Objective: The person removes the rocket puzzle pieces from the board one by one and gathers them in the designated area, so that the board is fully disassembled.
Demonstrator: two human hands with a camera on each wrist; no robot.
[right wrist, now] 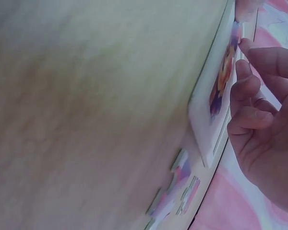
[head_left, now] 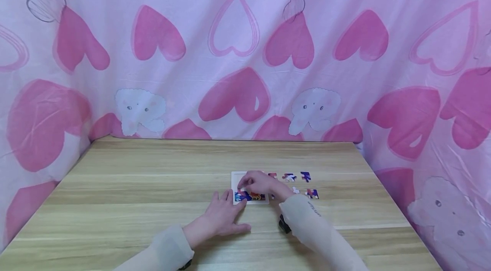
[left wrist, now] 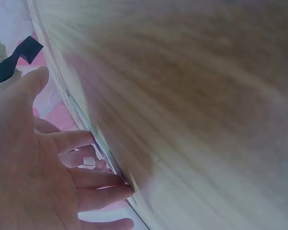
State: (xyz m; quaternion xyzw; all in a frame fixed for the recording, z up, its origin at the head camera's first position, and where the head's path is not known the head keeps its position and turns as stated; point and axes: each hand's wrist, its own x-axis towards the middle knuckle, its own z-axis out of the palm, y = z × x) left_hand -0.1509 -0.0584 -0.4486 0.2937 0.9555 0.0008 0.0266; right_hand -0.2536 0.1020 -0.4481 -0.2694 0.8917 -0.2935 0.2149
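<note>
A white puzzle tray (head_left: 232, 181) lies on the table, its near part filled with colourful joined pieces (head_left: 253, 197) and its far part bare white. My left hand (head_left: 224, 215) rests spread at the tray's near left corner, with fingertips along its edge in the left wrist view. Over the tray, my right hand (head_left: 258, 182) pinches a small puzzle piece (right wrist: 238, 41) at the left end of the filled part; fingers mostly hide it. In the right wrist view, the index fingertip (right wrist: 245, 45) is down at the picture while other fingers curl in.
Loose puzzle pieces lie right of the tray in two rows, including a purple one (head_left: 305, 176), a white-and-purple one (head_left: 289, 177) and a red-and-purple one (head_left: 312, 194). A pink heart-patterned curtain (head_left: 234, 92) hangs behind the wooden table (head_left: 134, 185).
</note>
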